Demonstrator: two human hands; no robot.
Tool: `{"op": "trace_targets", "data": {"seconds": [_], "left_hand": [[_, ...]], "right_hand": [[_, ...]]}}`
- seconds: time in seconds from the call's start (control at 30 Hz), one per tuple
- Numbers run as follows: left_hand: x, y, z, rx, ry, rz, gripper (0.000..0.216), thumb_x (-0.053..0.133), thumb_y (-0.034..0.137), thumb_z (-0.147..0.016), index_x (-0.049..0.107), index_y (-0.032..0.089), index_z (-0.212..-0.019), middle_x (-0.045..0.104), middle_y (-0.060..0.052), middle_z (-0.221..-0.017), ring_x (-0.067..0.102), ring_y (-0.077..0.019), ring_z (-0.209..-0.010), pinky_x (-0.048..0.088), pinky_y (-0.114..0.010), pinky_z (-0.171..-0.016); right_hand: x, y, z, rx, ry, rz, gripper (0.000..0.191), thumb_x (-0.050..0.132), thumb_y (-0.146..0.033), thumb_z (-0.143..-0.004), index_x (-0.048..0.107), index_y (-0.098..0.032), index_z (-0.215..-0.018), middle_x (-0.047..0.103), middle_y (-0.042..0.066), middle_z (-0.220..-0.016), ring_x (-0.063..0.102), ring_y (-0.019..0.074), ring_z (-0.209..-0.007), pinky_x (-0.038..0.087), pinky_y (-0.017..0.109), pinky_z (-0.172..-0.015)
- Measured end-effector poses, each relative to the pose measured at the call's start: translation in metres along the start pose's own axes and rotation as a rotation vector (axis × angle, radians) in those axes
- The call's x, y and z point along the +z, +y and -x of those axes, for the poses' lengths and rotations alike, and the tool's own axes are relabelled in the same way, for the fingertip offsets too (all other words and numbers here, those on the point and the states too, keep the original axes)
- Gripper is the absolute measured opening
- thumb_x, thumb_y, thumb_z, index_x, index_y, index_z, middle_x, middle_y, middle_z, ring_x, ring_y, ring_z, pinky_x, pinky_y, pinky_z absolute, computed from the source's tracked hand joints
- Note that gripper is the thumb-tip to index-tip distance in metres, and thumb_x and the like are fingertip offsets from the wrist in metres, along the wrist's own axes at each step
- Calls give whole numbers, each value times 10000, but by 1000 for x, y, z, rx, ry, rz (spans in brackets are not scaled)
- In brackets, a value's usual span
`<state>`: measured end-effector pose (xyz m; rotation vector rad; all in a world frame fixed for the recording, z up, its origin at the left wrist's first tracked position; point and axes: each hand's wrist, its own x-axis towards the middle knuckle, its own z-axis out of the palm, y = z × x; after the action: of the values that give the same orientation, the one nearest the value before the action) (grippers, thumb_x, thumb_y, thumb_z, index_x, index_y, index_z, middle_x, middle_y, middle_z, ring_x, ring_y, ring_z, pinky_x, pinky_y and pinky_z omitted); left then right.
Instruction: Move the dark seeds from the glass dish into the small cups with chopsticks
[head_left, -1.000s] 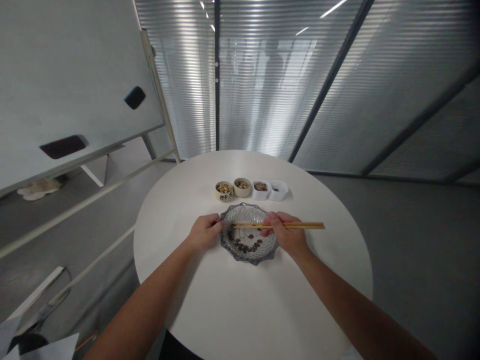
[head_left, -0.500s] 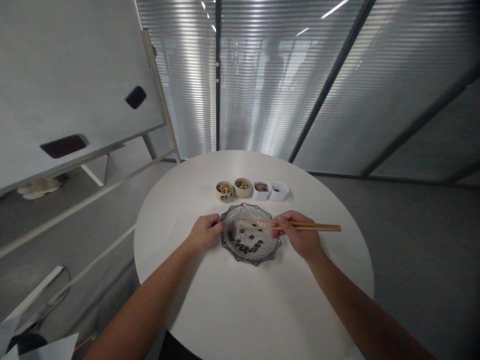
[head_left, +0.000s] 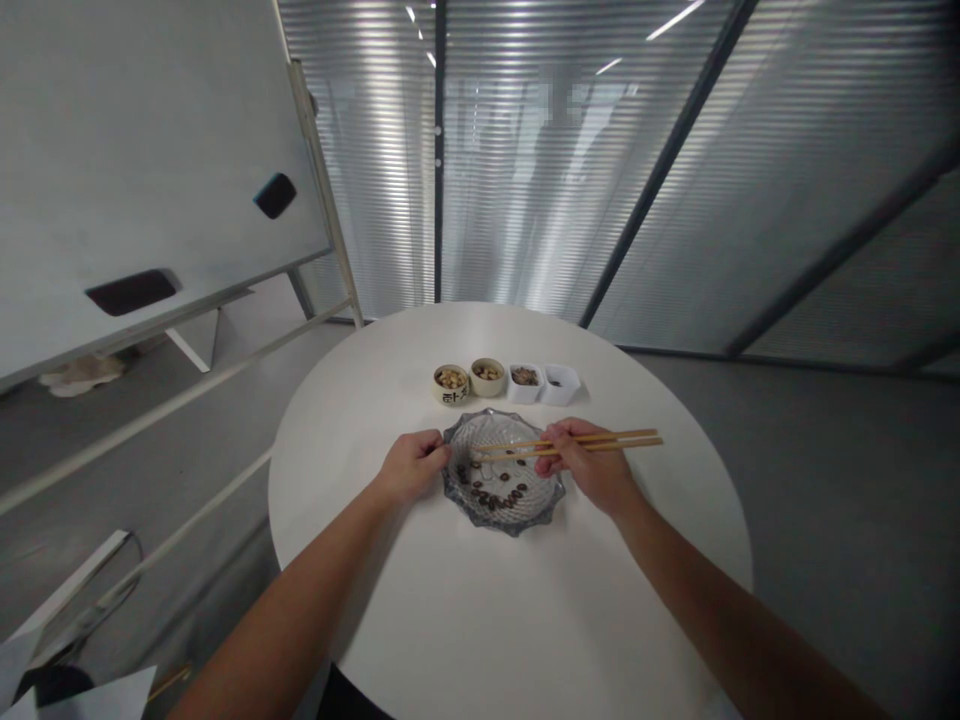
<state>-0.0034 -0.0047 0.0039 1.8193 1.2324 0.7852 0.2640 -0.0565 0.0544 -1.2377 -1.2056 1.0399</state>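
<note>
A clear glass bowl with a scalloped rim sits on the white round table. Dark brown beans, several of them, lie inside it, mostly along the near side. My left hand is closed on the bowl's left rim, thumb over the edge. Wooden chopsticks are gripped in my right hand over the bowl's right side. Their tips reach over the left half of the bowl, a little apart. Whether the tips pinch a bean is too small to tell.
Behind the bowl stand two round cream cups holding light nuts. Beside them are a white square dish of brown pieces and another white dish with a little dark matter. A whiteboard on a frame stands left of the table.
The chopsticks' tips have shifted slightly left and down in the bowl, and their back ends have risen and spread apart. My left hand stays on the rim.
</note>
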Motion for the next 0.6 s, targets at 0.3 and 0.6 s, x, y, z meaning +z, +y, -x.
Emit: {"op": "trace_targets", "data": {"seconds": [0.3,0.6], "left_hand": [[-2,1,0,19,-10,-39,292,498,375,-828,423,189,-615,360,48,-586,364,-104,-581,247,-244,-537],[-3,3,0,5,-1,-28,290,506,384,-825,450,187,-618,375,45,-593,377,-107,-588,264,-241,-539]], "right_hand": [[-7,3,2,2,87,-141,405,744,-553,-784,668,-157,-745,707,42,-590,669,177,-436,583,279,-436],[-11,8,17,98,49,-137,419,758,-560,-765,663,-153,-777,737,71,-636,714,225,-495,604,302,-456]]}}
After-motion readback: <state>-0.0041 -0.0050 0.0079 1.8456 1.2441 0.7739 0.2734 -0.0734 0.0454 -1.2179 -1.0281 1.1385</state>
